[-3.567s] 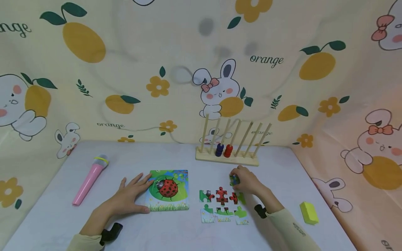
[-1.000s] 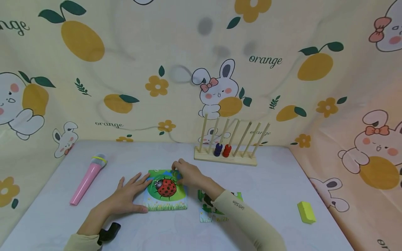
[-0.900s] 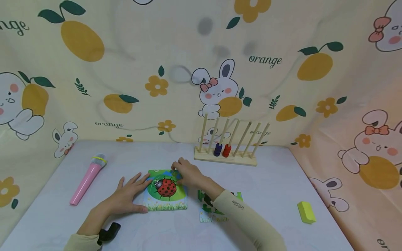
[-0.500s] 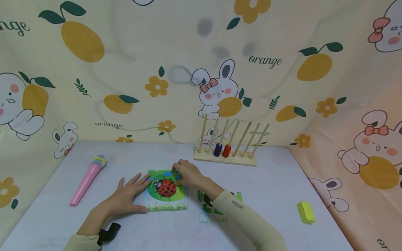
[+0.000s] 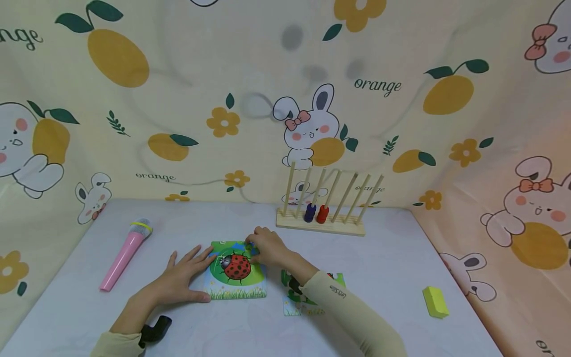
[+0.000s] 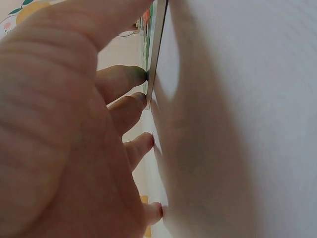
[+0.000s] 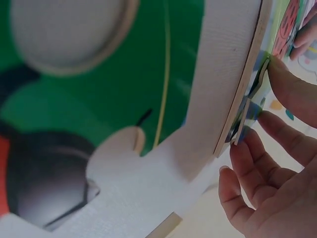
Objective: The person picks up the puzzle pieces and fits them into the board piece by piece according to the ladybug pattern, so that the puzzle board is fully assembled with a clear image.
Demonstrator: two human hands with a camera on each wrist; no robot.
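Observation:
A square ladybug puzzle board [image 5: 235, 292] lies on the white table in the head view. My left hand [image 5: 178, 281] rests at its left edge, fingers spread, fingertips touching the edge, thumb near the lower left corner. At the upper right corner, my right hand [image 5: 269, 248] pinches a jigsaw piece [image 7: 253, 110] between thumb and fingers. That piece lies over the board's corner, its edge tilted slightly up in the right wrist view. Loose jigsaw pieces [image 5: 292, 308] lie right of the board, partly hidden by the right forearm; one green piece [image 7: 183, 29] looms large in the right wrist view.
Behind the board stands a wooden peg rack [image 5: 321, 226] with blue beads [image 5: 310, 213] and red beads [image 5: 322, 214]. A pink toy microphone [image 5: 122, 259] lies at the left. A yellow-green block [image 5: 435, 301] sits at the far right. A patterned cloth [image 5: 192, 99] hangs behind.
Since the oldest frame, my right hand has carried the jigsaw piece left from above the loose pieces to the board's upper right corner. Over the last second both hands have stayed nearly still.

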